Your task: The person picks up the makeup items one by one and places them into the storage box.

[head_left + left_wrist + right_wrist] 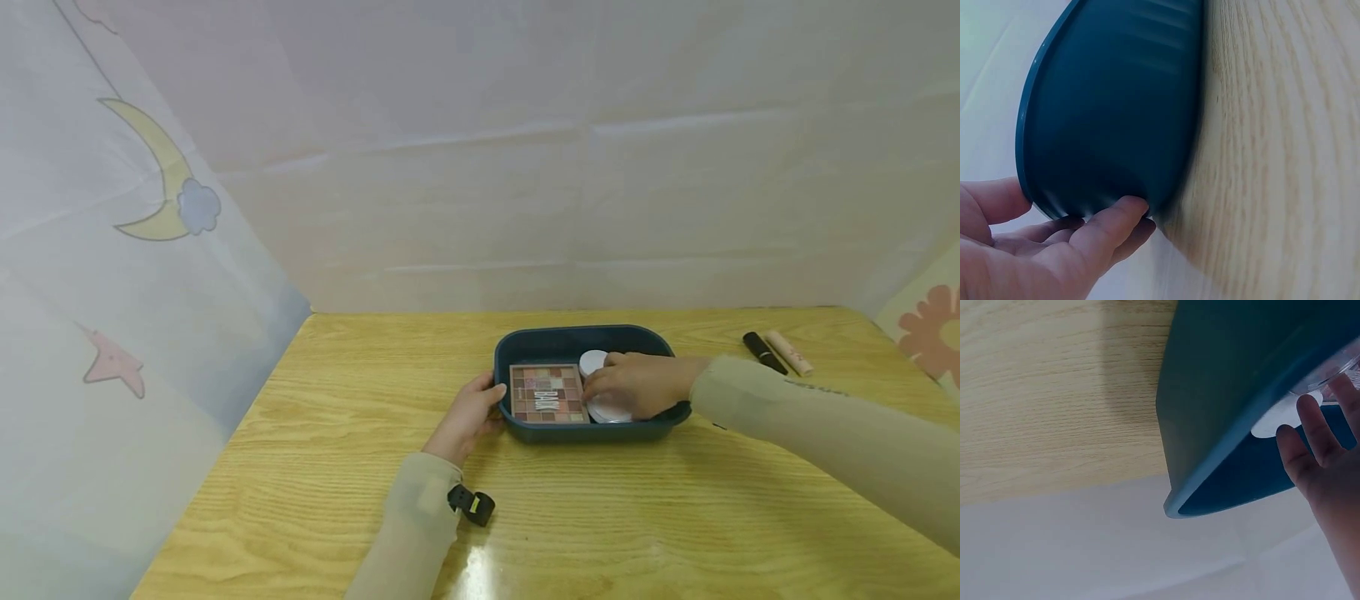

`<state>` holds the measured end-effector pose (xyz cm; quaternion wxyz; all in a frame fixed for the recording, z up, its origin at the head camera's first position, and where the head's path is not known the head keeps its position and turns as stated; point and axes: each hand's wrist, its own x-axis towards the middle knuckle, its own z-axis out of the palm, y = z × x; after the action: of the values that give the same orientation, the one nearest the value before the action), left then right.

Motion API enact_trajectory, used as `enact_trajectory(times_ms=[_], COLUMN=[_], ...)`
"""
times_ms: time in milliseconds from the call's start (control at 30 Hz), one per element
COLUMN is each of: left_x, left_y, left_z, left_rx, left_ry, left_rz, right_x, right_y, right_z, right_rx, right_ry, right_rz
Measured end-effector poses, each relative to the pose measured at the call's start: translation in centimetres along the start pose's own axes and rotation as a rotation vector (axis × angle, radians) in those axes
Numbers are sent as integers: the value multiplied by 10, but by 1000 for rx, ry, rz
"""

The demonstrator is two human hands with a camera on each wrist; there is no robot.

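A dark blue basin [588, 433] stands on the table. My left hand [472, 412] grips its left end, thumb at the rim and fingers against the outer wall [1110, 106]. Inside lies a flat eyeshadow palette [547, 393] with many pans. To its right are a round white case [592, 362] and a round clear-lidded case [609, 410]. My right hand [633, 383], slightly blurred, reaches over the right rim and holds the clear-lidded case. In the right wrist view, spread fingers [1316, 431] are beside that case's edge; the thumb is hidden.
To the basin's right lie a black tube [763, 352] and a pale cream tube [789, 353], side by side. The wooden table [337, 392] ends at a hanging pale cloth [465, 225] behind. A black strap [472, 505] is on the left wrist.
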<state>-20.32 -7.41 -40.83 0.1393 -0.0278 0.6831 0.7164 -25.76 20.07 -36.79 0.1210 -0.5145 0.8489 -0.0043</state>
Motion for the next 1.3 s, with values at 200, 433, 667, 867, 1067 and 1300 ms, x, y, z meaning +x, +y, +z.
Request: enact_trajectory(times_ms=[200,433,667,867,1067,1300], left_x=[1,0,0,0,-1,-4], left_y=[2,2,1,1,-1,1], left_z=[1,1,1,1,1,1], left_rx=[6,13,24,27,32,26], left_ry=[2,6,15,17,7,2], left_rz=[-5,-2,-8,-4,13,9], right_x=[1,2,5,7,8,6], right_y=[-2,-4,-4,-3,-5,-4], right_z=[0,3,6,5,0,-10], right_rx=[-57,-132,-197,-225,-179,-54], right_ry=[-6,18,24,21,-5,-35], right_rz=[-3,1,-18,-40,-26,52])
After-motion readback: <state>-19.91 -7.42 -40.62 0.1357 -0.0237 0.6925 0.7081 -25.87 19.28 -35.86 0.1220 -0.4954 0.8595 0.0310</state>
